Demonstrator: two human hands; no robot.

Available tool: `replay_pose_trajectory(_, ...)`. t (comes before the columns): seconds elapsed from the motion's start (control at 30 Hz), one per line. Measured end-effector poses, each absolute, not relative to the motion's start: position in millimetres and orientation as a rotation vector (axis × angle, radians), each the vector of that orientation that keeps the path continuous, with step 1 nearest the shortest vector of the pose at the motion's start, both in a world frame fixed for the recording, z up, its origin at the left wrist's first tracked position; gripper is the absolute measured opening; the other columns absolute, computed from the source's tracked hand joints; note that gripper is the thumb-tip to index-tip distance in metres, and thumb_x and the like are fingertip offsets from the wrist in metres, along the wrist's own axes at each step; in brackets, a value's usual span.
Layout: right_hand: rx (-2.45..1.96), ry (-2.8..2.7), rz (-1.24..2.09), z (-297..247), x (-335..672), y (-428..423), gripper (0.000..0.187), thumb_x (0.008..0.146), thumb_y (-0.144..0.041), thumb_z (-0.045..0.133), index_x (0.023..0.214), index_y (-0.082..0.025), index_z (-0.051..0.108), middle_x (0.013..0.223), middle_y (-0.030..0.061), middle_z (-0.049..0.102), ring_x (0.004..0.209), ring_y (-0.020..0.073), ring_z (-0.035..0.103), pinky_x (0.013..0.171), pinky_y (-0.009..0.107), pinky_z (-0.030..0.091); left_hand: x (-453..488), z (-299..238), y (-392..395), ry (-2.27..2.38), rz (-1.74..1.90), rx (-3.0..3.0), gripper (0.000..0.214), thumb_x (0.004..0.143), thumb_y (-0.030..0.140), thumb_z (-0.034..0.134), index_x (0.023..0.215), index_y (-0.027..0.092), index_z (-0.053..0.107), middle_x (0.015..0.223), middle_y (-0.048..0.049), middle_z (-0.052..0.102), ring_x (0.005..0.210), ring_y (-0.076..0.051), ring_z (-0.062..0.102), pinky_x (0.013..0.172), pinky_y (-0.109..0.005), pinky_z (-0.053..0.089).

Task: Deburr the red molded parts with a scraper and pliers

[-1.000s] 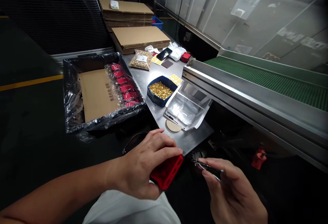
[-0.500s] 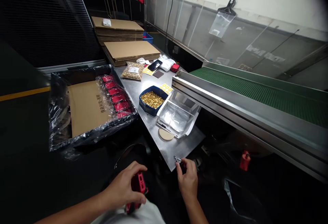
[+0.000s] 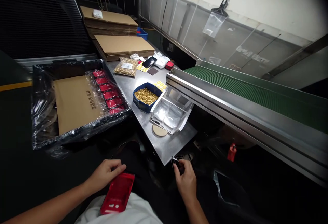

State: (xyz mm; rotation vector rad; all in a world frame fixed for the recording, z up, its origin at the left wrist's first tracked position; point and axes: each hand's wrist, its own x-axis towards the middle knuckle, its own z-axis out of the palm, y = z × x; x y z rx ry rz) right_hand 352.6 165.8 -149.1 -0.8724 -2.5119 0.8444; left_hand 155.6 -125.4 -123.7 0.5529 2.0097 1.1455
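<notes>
My left hand (image 3: pixel 107 174) is closed at the upper edge of a red plastic case (image 3: pixel 118 193), thumb and fingers pinched together. The case is a tilted, shallow rectangular shell with small cut-outs at its lower end, over my white-clothed lap. My right hand (image 3: pixel 186 179) grips a small tool with a shiny metal tip (image 3: pixel 174 159). Its kind is unclear because the fingers cover most of it. That hand is just off the near corner of the metal table (image 3: pixel 166 149).
A blue bin (image 3: pixel 137 99) of small brass-coloured parts and a white tray (image 3: pixel 182 124) of clear bags stand on the table. Left is a plastic-lined crate (image 3: pixel 34 114) with red cases; right, a green conveyor (image 3: pixel 230 87). Cardboard stacks (image 3: pixel 123 43) lie behind.
The red case has turned from edge-on to showing its broad face. My left hand has gone from spread around it to pinching its upper edge. My right hand still holds the tool.
</notes>
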Motion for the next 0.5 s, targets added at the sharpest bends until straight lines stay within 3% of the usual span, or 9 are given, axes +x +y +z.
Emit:
replay_pose_trajectory(0.07, -0.898, -2.521, 0.842, -151, 354, 162, 0.027, 0.091, -0.044, 0.054, 0.1, -0.019, 0.059, 0.09, 0.0064, 0.064, 0.078, 0.0203, 0.062, 0.075, 0.036, 0.052, 161, -132, -120, 1.995, 1.305, 0.497, 0.053, 0.086, 0.057, 0.059, 0.056, 0.016, 0.043, 0.055, 0.003, 0.042, 0.056, -0.012, 0.04, 0.055, -0.024, 0.03)
replay_pose_trajectory(0.1, -0.903, -2.527, 0.846, -151, 353, 160, 0.027, 0.091, -0.044, 0.054, 0.1, -0.019, 0.059, 0.091, 0.0066, 0.065, 0.08, 0.0206, 0.063, 0.075, 0.036, 0.053, 164, -136, -116, 1.891, 1.396, 0.426, 0.048, 0.086, 0.055, 0.061, 0.06, 0.016, 0.048, 0.06, 0.0021, 0.048, 0.06, -0.013, 0.045, 0.059, -0.024, 0.034)
replay_pose_trajectory(0.17, -0.902, -2.534, 0.852, -151, 351, 158, 0.027, 0.092, -0.043, 0.053, 0.103, -0.019, 0.059, 0.094, 0.0076, 0.066, 0.082, 0.0215, 0.064, 0.076, 0.035, 0.054, 170, -139, -106, 1.469, 1.495, 0.216, 0.035, 0.086, 0.051, 0.061, 0.083, 0.016, 0.062, 0.082, -0.0029, 0.065, 0.078, -0.019, 0.059, 0.072, -0.027, 0.044)
replay_pose_trajectory(0.27, -0.892, -2.549, 0.872, -154, 348, 160, 0.029, 0.091, -0.043, 0.054, 0.104, -0.018, 0.06, 0.095, 0.0085, 0.067, 0.085, 0.0224, 0.065, 0.075, 0.035, 0.054, 172, -133, -89, 0.864, 1.361, -0.002, 0.049, 0.081, 0.051, 0.065, 0.112, 0.013, 0.064, 0.106, -0.0151, 0.07, 0.1, -0.029, 0.065, 0.089, -0.038, 0.048)
replay_pose_trajectory(0.33, -0.899, -2.562, 0.897, -153, 346, 162, 0.03, 0.089, -0.045, 0.056, 0.1, -0.018, 0.063, 0.094, 0.0092, 0.068, 0.086, 0.0243, 0.066, 0.076, 0.037, 0.054, 170, -122, -77, 0.781, 1.329, -0.12, 0.055, 0.079, 0.054, 0.067, 0.108, 0.008, 0.065, 0.097, -0.0176, 0.071, 0.091, -0.031, 0.069, 0.085, -0.04, 0.05)
replay_pose_trajectory(0.4, -0.929, -2.584, 0.9, -146, 341, 161, 0.033, 0.088, -0.048, 0.057, 0.098, -0.017, 0.064, 0.094, 0.01, 0.068, 0.085, 0.0262, 0.065, 0.076, 0.04, 0.053, 166, -109, -65, 0.856, 1.438, -0.317, 0.056, 0.082, 0.06, 0.063, 0.103, 0.008, 0.067, 0.088, -0.0141, 0.071, 0.08, -0.027, 0.069, 0.077, -0.037, 0.052)
replay_pose_trajectory(0.5, -0.973, -2.592, 0.975, -117, 327, 149, 0.036, 0.087, -0.052, 0.057, 0.099, -0.019, 0.064, 0.092, 0.0075, 0.066, 0.078, 0.0222, 0.063, 0.07, 0.036, 0.051, 160, -89, -50, 0.909, 1.555, -0.468, 0.061, 0.086, 0.068, 0.053, 0.105, 0.011, 0.066, 0.088, -0.0104, 0.07, 0.079, -0.024, 0.069, 0.077, -0.035, 0.053)
